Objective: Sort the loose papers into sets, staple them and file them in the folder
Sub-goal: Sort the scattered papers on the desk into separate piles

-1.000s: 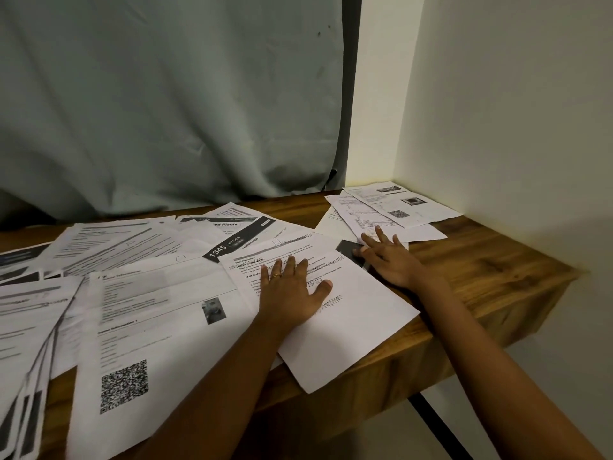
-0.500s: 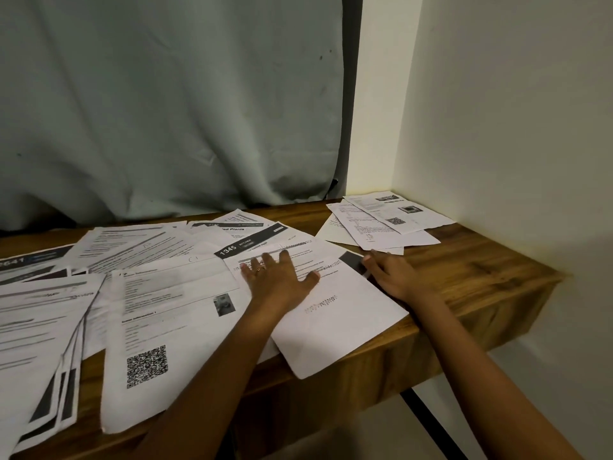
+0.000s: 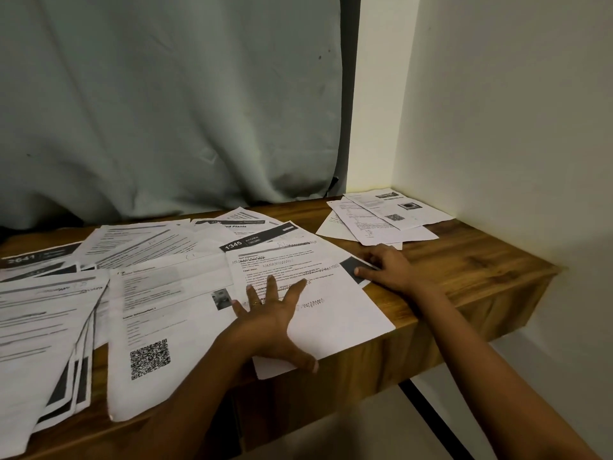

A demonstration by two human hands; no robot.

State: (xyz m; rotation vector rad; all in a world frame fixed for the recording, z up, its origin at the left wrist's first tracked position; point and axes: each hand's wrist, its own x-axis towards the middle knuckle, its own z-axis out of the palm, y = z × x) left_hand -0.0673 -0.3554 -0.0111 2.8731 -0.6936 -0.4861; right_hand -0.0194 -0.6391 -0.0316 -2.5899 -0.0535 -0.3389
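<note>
Loose printed papers cover the wooden table (image 3: 471, 277). My left hand (image 3: 272, 313) lies flat with spread fingers on a white text sheet (image 3: 335, 313) that overhangs the table's front edge. My right hand (image 3: 384, 265) rests with its fingers on a dark-cornered sheet (image 3: 351, 267) that sticks out from under the text sheet. A sheet with a QR code (image 3: 149, 336) lies to the left of my left hand. A small separate pile of papers (image 3: 381, 217) sits in the far right corner. No stapler or folder is visible.
A fanned stack of papers (image 3: 39, 343) hangs over the front edge at the left. A grey curtain (image 3: 172, 104) hangs behind the table and a white wall (image 3: 497, 127) closes the right side. Bare wood shows at the right end.
My left hand has slid back along the text sheet toward the front edge, spreading wider. My right hand has come back off the far pile onto the dark-cornered sheet. The camera has shifted.
</note>
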